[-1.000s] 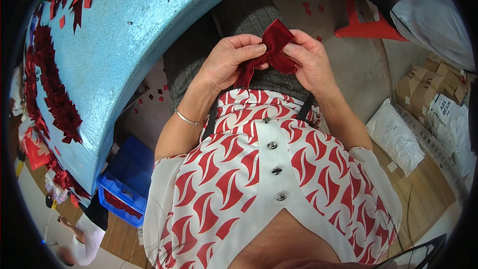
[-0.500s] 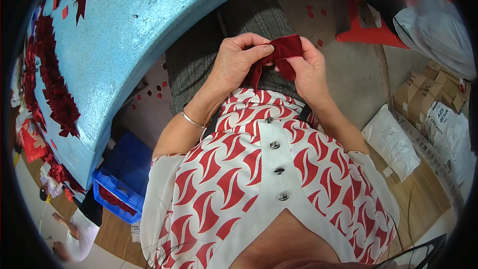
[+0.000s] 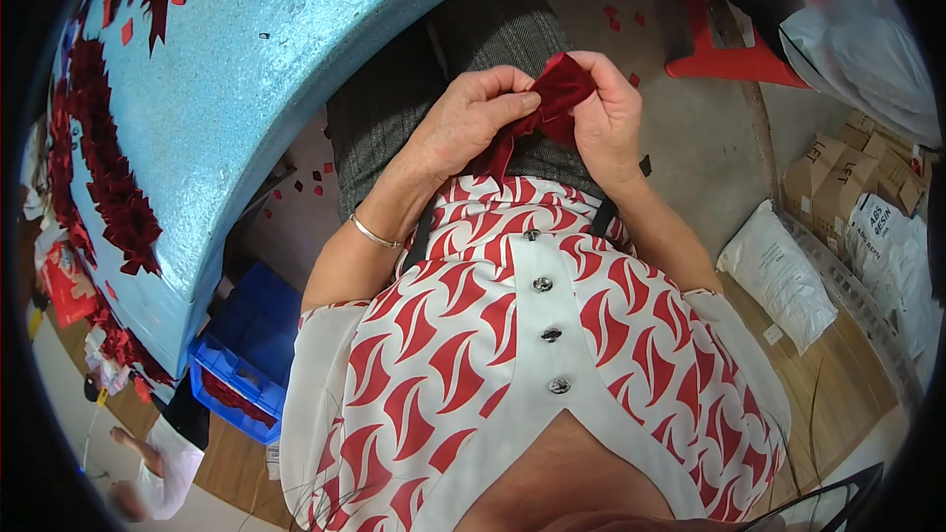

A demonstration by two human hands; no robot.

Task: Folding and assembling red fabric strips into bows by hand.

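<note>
Over my lap, both hands hold a dark red velvet ribbon that is gathered and folded like a bow. My left hand pinches its left side between thumb and fingertips, and a loose tail hangs below. Gripping the folded loop from the right is my right hand, its thumb against the fabric and fingers behind. Part of the gathered middle is hidden by the fingers.
A light blue table curves along my left, bearing a row of dark red bows. Below it stands a blue crate. At right are a red stool, a white bag and cardboard boxes. Another person is lower left.
The ribbon's loop has turned more upright and spread between my hands. My right hand has shifted slightly up and left; my left hand keeps its pinch.
</note>
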